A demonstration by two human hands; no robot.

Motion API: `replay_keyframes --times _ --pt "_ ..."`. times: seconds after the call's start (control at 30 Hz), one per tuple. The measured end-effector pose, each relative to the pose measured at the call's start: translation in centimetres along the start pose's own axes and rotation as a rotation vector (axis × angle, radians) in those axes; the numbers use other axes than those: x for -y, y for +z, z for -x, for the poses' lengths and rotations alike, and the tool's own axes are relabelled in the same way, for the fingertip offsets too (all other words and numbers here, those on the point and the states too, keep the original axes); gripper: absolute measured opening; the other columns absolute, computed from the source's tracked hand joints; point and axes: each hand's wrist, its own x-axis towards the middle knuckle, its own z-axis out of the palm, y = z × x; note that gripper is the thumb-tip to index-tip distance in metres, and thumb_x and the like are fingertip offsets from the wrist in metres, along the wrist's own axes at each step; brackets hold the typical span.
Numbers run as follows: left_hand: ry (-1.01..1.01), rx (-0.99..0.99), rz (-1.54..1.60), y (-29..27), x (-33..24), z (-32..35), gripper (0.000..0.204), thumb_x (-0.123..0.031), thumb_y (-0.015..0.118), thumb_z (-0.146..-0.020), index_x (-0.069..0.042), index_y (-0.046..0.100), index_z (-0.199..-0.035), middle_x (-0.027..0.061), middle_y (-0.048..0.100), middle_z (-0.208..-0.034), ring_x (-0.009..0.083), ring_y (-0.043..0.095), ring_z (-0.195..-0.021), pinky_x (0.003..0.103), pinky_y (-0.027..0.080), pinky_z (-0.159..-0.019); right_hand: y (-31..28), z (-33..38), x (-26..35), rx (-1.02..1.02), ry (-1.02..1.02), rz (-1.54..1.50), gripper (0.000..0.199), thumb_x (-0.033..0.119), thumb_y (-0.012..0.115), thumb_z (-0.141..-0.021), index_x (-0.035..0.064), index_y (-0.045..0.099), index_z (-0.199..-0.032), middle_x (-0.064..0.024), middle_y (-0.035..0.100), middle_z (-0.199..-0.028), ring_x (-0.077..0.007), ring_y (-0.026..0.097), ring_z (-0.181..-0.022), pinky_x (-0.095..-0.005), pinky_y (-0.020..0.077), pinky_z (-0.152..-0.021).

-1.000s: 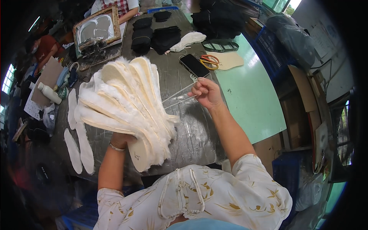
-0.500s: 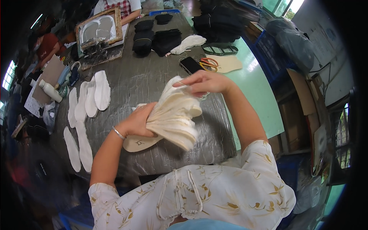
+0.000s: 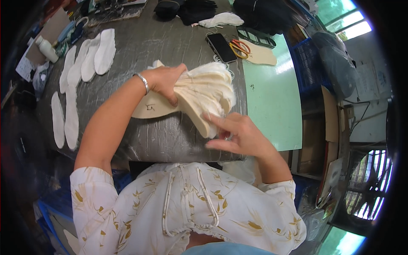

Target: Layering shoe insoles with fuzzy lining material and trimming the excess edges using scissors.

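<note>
A thick fanned stack of cream insoles with fluffy white lining (image 3: 202,87) is held above the table. My left hand (image 3: 165,83), with a silver bangle at the wrist, is closed around the stack's narrow middle. The insoles spread apart toward the right. The heel or toe of one insole, bearing a dark mark, sticks out below my left wrist. My right hand (image 3: 240,132) is at the stack's lower right end, its thumb and forefinger apart. The forefinger touches the fluffy edge, and some of the other fingers are curled and partly hidden.
Several white fluffy insoles (image 3: 88,59) lie flat on the dark table (image 3: 140,40) to the left. Beyond the stack are a phone (image 3: 221,47), orange-handled scissors (image 3: 240,49), a single cream insole (image 3: 260,55) and dark fabric piles (image 3: 197,12). A green board (image 3: 272,102) adjoins on the right.
My right hand has come down from the stack's upper edge to its lower right end. My left hand still grips the stack. The whole view has shifted, showing less of the far table.
</note>
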Motion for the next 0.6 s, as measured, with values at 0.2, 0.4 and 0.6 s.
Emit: replay_keyframes --times 0.2,0.4,0.6 --pt "-0.095 -0.002 0.052 0.6 0.0 -1.7 0.101 -0.035 0.091 -0.048 -0.001 0.037 -0.126 0.0247 0.063 -0.113 0.0350 0.064 -0.104 0.037 0.052 -0.089 4.4 0.7 -5.4 -0.674 0.088 0.261 0.028 0.001 0.073 -0.077 0.0138 0.076 -0.102 -0.0059 0.058 -0.059 -0.0227 0.054 -0.052 -0.0347 0.0466 -0.057" --pt "-0.232 -0.131 0.074 1.7 0.0 -2.1 0.099 -0.037 0.091 -0.048 -0.002 0.038 -0.124 0.0246 0.064 -0.109 0.0347 0.065 -0.101 0.038 0.052 -0.087 7.5 0.6 -9.0 -0.872 0.173 0.116 0.031 0.001 0.069 -0.082 0.0091 0.067 -0.112 -0.0066 0.064 -0.072 -0.0230 0.060 -0.063 -0.0345 0.0482 -0.061" --pt "-0.390 -0.330 0.033 2.5 -0.7 -2.6 0.096 -0.045 0.087 -0.047 0.004 0.043 -0.117 0.0273 0.064 -0.111 0.0393 0.065 -0.104 0.040 0.051 -0.091 14.8 -2.7 -3.8 -0.692 0.011 -0.200 0.053 0.003 0.068 -0.083 -0.0013 0.048 -0.133 -0.0118 0.066 -0.082 -0.0226 0.065 -0.073 -0.0322 0.0524 -0.069"
